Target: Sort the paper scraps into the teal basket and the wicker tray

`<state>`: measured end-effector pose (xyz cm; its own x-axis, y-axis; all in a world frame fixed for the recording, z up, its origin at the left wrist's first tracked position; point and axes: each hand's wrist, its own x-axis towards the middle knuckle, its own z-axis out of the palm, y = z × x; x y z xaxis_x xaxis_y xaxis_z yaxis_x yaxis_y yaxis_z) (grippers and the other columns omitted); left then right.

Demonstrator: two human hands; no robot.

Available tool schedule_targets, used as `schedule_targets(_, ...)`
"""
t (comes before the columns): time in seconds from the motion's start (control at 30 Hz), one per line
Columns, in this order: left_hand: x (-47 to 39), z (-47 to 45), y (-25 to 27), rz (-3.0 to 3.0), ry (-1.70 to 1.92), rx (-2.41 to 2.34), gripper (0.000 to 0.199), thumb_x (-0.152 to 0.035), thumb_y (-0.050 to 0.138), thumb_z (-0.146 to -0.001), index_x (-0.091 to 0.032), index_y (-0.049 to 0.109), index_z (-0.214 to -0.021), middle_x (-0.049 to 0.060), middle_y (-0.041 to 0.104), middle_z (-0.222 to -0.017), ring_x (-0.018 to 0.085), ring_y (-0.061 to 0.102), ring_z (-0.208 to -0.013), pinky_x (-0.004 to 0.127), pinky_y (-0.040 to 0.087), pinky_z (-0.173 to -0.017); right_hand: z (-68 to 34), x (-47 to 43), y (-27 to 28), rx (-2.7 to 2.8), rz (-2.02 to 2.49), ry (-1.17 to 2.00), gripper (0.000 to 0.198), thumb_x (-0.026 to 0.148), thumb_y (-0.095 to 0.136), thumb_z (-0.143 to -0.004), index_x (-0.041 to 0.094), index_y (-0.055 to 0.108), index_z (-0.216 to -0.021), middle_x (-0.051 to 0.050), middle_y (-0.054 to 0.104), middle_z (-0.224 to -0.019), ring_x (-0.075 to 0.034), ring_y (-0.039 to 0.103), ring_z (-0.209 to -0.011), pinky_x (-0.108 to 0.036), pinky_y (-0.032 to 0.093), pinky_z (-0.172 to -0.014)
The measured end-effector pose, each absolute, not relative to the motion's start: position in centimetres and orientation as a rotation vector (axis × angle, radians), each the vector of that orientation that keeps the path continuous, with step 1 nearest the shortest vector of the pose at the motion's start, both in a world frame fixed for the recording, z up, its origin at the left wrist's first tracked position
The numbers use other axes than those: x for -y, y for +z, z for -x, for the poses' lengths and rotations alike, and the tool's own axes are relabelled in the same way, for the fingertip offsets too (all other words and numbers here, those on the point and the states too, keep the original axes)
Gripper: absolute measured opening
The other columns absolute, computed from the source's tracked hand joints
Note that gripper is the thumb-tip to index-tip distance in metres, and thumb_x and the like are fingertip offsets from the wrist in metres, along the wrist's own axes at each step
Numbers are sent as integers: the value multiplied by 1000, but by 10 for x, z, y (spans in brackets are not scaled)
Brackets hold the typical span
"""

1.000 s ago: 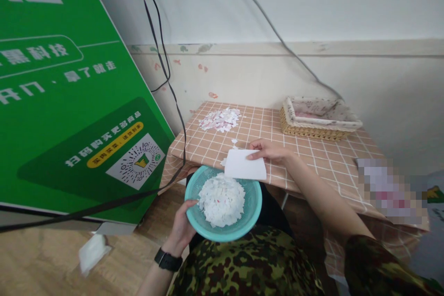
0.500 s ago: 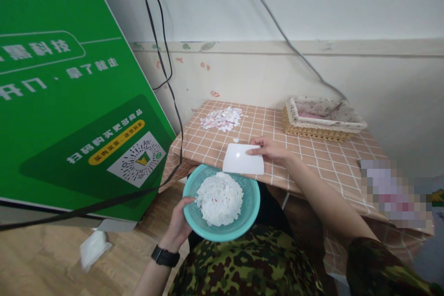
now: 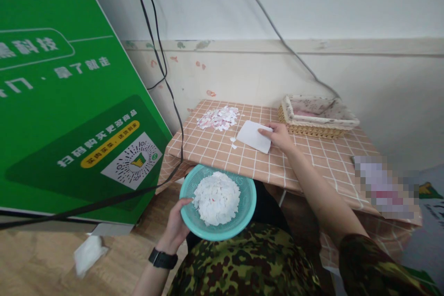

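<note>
My left hand grips the rim of a teal plastic colander, below the table's front edge. Inside it is a heap of torn white paper scraps with a small red bit on top. Over the table, my right hand pinches a flat white scraper sheet between thumb and fingers, tilted close to the cloth. A couple of loose scraps lie just left of the sheet. Farther back sits a pile of white and pinkish paper scraps.
A wicker basket with a cloth lining stands at the back right of the checked tablecloth. A green panel rises at the left, with a black cable hanging before it. A white plastic bag lies on the floor.
My right hand has moved the white sheet from the front edge, beside the colander, back and right over the table. My left hand still holds the colander in about the same place.
</note>
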<state>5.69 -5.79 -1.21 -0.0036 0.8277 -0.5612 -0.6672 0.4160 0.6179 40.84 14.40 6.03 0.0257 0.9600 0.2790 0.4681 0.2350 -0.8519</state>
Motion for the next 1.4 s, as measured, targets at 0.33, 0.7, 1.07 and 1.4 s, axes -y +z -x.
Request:
schedule_targets(0.33,57,-56,-19,-190,1162,-1027,22,-16,59,-72,-7,67,-91,14,74,-82,28,68,-78,42,52,-78,-393,-140,61,1653,1390,584,38,48,58,-73,14,68,-88,-5,66,-74,-17,56,-60,-26,39,-51)
schedule_targets(0.7,56,-56,-18,-186,1187,-1002,16,-15,60,-71,-8,67,-84,11,73,-75,26,68,-73,41,52,-76,-387,-141,65,1586,1334,820,41,54,62,-68,15,65,-82,-3,62,-65,-14,51,-53,-24,38,-45)
schedule_targets(1.07,53,-56,-23,-149,1195,-959,17,-15,61,-71,-7,67,-85,12,73,-77,26,68,-74,40,52,-76,-371,-141,72,1654,1270,943,40,52,62,-70,15,63,-84,-3,62,-70,-13,52,-57,-23,38,-47)
schedule_targets(1.4,52,-56,-24,-116,1209,-943,15,-15,62,-70,-10,67,-83,10,73,-79,23,67,-72,36,52,-75,-330,-99,73,1900,1158,1092,34,51,62,-71,18,62,-81,-3,61,-70,-13,52,-58,-24,40,-48)
